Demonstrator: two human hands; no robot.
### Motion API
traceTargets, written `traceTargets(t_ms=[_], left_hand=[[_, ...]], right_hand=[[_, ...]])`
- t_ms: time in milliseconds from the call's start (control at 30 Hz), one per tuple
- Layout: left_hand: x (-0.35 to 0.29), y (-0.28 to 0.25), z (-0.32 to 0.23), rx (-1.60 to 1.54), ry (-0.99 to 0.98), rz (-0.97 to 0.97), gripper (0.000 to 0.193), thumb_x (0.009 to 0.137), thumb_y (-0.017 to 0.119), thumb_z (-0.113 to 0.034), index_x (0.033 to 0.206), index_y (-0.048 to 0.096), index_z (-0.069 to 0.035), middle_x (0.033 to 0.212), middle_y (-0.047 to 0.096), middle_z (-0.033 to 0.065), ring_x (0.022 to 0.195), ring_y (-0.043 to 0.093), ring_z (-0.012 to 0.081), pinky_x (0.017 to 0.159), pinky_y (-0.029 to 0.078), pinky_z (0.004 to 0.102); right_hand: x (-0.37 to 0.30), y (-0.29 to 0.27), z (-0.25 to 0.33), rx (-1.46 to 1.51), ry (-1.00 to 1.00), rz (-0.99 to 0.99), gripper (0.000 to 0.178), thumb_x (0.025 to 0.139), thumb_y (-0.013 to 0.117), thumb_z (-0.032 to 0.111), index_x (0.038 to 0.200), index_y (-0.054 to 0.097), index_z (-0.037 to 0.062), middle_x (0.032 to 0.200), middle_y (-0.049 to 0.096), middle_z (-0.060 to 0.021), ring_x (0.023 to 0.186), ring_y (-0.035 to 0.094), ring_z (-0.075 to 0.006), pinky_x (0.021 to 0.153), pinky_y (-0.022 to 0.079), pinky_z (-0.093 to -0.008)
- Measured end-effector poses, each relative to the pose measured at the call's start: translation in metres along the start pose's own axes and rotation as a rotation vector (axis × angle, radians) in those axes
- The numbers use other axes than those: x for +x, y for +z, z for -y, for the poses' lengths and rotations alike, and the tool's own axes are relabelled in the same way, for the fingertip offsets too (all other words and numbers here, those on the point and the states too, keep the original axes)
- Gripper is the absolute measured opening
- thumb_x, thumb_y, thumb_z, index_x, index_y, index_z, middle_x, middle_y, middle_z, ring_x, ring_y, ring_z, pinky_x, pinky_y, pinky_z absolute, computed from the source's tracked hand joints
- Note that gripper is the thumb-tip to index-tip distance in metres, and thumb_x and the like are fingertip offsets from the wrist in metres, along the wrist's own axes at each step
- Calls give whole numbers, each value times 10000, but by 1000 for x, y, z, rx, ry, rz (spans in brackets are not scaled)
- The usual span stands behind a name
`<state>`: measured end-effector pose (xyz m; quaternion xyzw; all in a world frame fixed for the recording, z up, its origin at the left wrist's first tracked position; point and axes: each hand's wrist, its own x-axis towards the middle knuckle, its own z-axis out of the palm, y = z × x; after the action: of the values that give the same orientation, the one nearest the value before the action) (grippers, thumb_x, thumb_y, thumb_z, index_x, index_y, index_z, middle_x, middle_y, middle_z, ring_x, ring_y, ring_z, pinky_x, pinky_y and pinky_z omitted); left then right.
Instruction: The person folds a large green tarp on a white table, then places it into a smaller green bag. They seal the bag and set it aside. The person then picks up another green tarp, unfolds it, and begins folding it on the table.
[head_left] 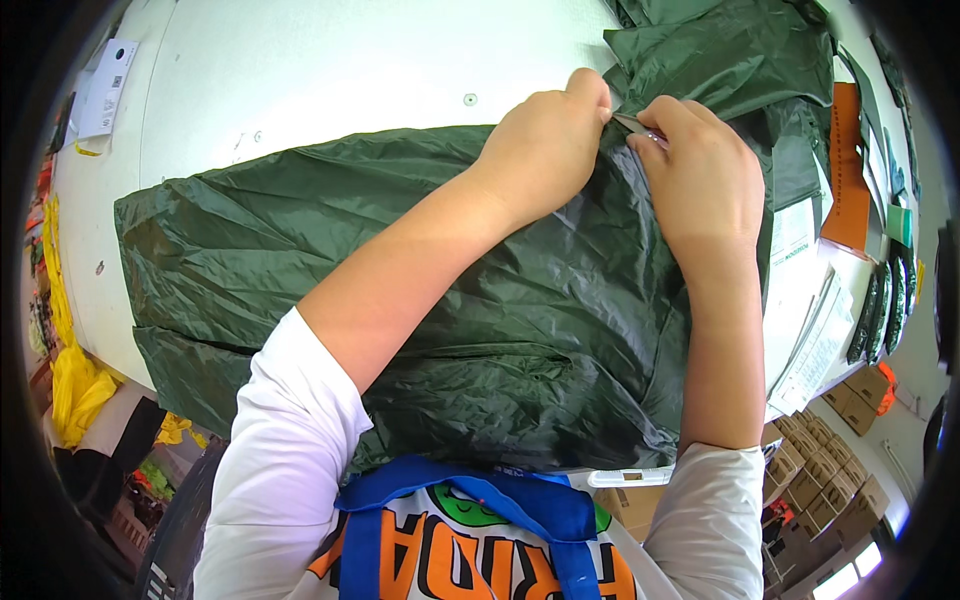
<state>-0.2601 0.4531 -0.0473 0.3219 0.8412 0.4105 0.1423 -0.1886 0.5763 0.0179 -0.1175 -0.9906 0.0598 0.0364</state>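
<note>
A large piece of shiny dark green fabric (400, 260) lies wrinkled across the white table in front of me. Over its far right part, my left hand (550, 145) is closed, thumb and fingertips pinched at the fabric's edge. Close beside it on the right, my right hand (708, 165) is closed around small snips (628, 122). Their pointed metal blade reaches toward my left fingertips, while most of the tool is hidden in the palm. More dark green fabric (730, 60) is heaped just beyond my hands.
The white table (330, 60) shows beyond the fabric. On the right are papers (812, 335), an orange-brown box-like object (847, 170) and several dark wrapped bundles (880, 310). Yellow fabric (78, 390) hangs at the left edge. Cardboard boxes (825, 460) stand low on the right.
</note>
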Motion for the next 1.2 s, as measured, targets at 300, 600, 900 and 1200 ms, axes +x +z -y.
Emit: traceTargets(t_ms=[300,600,900,1200], left_hand=[[9,-11,12,-696,-358,148,114,952,487,-123,865,541,-74,1069,625,92,1062,538,146,934,372,290],[9,-10,17,-725,-272,135,100,951,496,-133,896,554,-74,1119,631,108,1047,529,141,936,378,291],[-17,-20,3,-279,86,-134,194,941,527,-196,1021,567,-24,1067,639,79,947,591,192,779,468,309],[-31,48,2,-13,285,14,492,864,618,-174,1315,457,-61,1307,502,133,1151,498,331,992,405,413]], right_hand=[[-4,2,-1,331,59,53,169,758,695,150,869,634,39,834,652,-108,792,624,-292,698,483,-379],[-5,7,-9,505,146,39,190,740,719,143,885,666,32,830,669,-114,761,648,-259,696,501,-334],[-35,0,-212,193,609,-491,363,796,745,265,1043,660,14,941,680,-122,897,646,-206,840,481,-304],[109,0,-205,1412,835,-387,512,835,717,271,1189,530,-48,1163,577,-151,1013,573,-262,829,484,-343]])
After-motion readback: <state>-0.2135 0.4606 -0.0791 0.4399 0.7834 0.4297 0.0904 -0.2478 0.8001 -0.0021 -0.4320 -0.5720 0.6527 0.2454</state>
